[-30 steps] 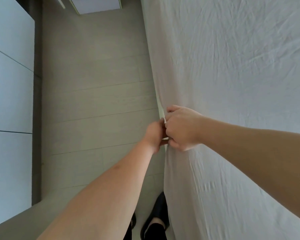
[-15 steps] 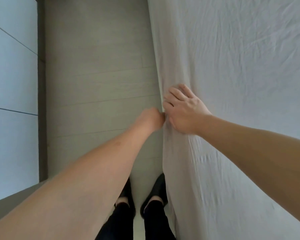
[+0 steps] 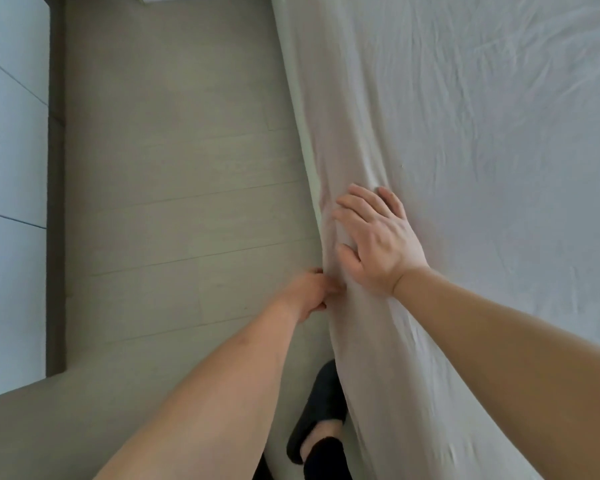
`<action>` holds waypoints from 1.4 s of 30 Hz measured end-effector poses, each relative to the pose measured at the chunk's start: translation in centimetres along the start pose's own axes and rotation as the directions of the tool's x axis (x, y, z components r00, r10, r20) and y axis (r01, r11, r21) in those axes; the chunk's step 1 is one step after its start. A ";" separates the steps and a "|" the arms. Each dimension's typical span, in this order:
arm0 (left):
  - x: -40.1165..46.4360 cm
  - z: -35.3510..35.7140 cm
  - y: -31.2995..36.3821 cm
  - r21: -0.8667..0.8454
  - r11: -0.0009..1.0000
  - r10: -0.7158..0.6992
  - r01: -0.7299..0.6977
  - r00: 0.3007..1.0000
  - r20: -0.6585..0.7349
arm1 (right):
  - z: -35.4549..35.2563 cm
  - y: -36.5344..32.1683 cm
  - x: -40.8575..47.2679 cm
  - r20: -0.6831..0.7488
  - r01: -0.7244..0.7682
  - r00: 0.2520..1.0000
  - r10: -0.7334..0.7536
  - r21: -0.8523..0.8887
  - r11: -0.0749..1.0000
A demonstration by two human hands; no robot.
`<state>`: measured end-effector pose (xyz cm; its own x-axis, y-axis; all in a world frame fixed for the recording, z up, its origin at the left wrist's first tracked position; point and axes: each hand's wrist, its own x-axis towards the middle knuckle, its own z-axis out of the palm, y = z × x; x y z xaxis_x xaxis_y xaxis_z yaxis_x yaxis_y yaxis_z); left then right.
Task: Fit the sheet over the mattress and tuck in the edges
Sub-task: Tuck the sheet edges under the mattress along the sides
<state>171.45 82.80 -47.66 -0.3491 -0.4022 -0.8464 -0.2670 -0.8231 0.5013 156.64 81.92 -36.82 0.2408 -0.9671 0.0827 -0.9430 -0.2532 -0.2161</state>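
Pale wood-look floor (image 3: 174, 174) runs along the left side of the bed, with white cabinet fronts (image 3: 11, 168) at the far left edge of the head view. No brand, label or writing can be read anywhere. A white sheet (image 3: 465, 133), creased all over, covers the mattress top and drapes over its near side edge (image 3: 329, 188); the mattress itself is hidden beneath it. The right hand (image 3: 374, 237) lies flat on the sheet at that edge, fingers spread and fairly straight. The left hand (image 3: 309, 292) sits lower against the side, fingers curled, seemingly pinching the cloth, though its fingertips are hidden in the fold. One black slipper (image 3: 321, 414) shows below; a pale object at the top edge is cut off.
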 end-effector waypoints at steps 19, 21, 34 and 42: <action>2.5 -3.0 -2.6 -0.222 0.969 -0.053 0.113 0.965 0.258 | 1.7 0.6 -0.1 -0.025 0.013 1.000 -0.015 -0.060 0.998; 3.0 -3.1 -2.7 -0.343 0.935 -0.055 0.086 0.994 0.099 | 1.8 0.7 -0.1 -0.025 0.012 1.000 -0.014 -0.060 0.998; 4.1 0.1 -1.2 -0.203 0.973 0.069 -0.110 0.977 -0.203 | 1.9 0.4 0.1 0.065 -0.004 0.998 0.009 -0.080 0.997; 4.0 3.7 -1.1 -0.074 0.996 -0.002 -0.046 0.838 -0.545 | 2.2 0.8 0.0 0.070 -0.015 0.997 0.020 -0.070 0.997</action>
<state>167.00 83.54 -50.91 0.1978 -0.5545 -0.8083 -0.1836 -0.8310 0.5252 156.43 81.67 -39.12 0.2375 -0.9713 0.0096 -0.9603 -0.2363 -0.1483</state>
